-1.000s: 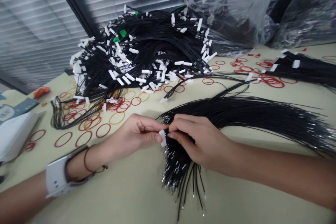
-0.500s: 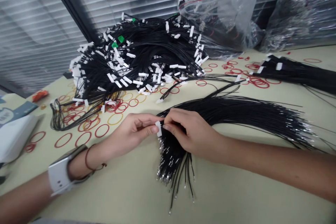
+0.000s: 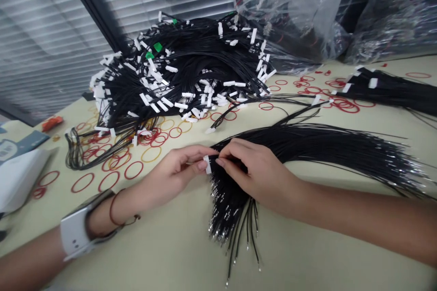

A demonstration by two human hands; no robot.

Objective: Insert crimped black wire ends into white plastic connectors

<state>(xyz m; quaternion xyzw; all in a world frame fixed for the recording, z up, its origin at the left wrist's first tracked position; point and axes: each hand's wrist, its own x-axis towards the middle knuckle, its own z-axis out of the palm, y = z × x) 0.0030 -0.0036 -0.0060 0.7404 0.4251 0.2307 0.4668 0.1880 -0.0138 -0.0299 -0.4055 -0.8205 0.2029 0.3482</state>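
Between thumb and fingers my left hand (image 3: pixel 186 168) pinches a small white plastic connector (image 3: pixel 208 164). Just right of it, my right hand (image 3: pixel 254 168) is closed, thumb against forefinger, on a thin black wire running to the connector; the wire's tip is hidden. Under both hands lies a thick bundle of black wires (image 3: pixel 317 143), bent so that one set of silvery crimped ends (image 3: pixel 221 218) fans toward me. Its other silvery ends point right. A few loose wires hang from the near fan.
A large heap of black cables with white connectors (image 3: pixel 191 68) lies at the back. Red and yellow rubber bands (image 3: pixel 133 170) are scattered about the table (image 3: pixel 153 245). Clear plastic bags (image 3: pixel 293 22) stand by the blinds. Another cable bundle (image 3: pixel 396 91) lies at right, a white box (image 3: pixel 20 182) at left.
The view has shifted slightly. My right hand has drawn a little way right from the connector, its thumb and forefinger still pinched. My left hand keeps hold of the connector.
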